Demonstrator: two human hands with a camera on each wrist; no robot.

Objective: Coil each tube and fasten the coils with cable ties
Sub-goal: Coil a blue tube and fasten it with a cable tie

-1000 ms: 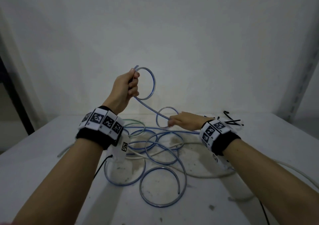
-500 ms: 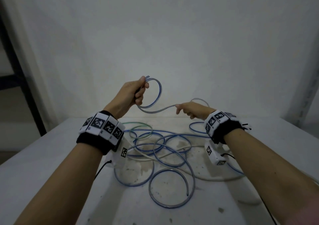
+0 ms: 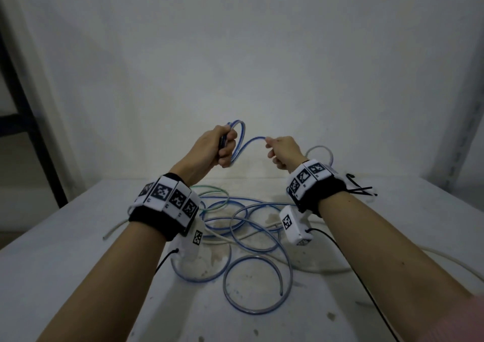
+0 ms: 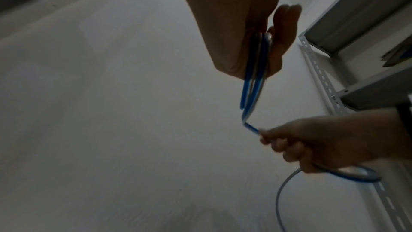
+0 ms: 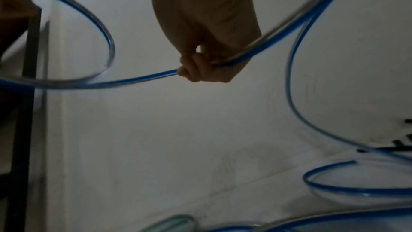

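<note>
While our left hand (image 3: 218, 145) clamps the small first loop of the blue tube (image 3: 246, 146) aloft, our right hand (image 3: 284, 153) pinches its next stretch (to feed another turn); most still sprawls on the tabletop (image 3: 65, 250).

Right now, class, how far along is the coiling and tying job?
Barely begun. Done: nothing tied. In hand: the left hand grips a first small loop of the blue tube while the right hand feeds more. Left: most blue tube, the green tube, white tube, cable ties.
</note>
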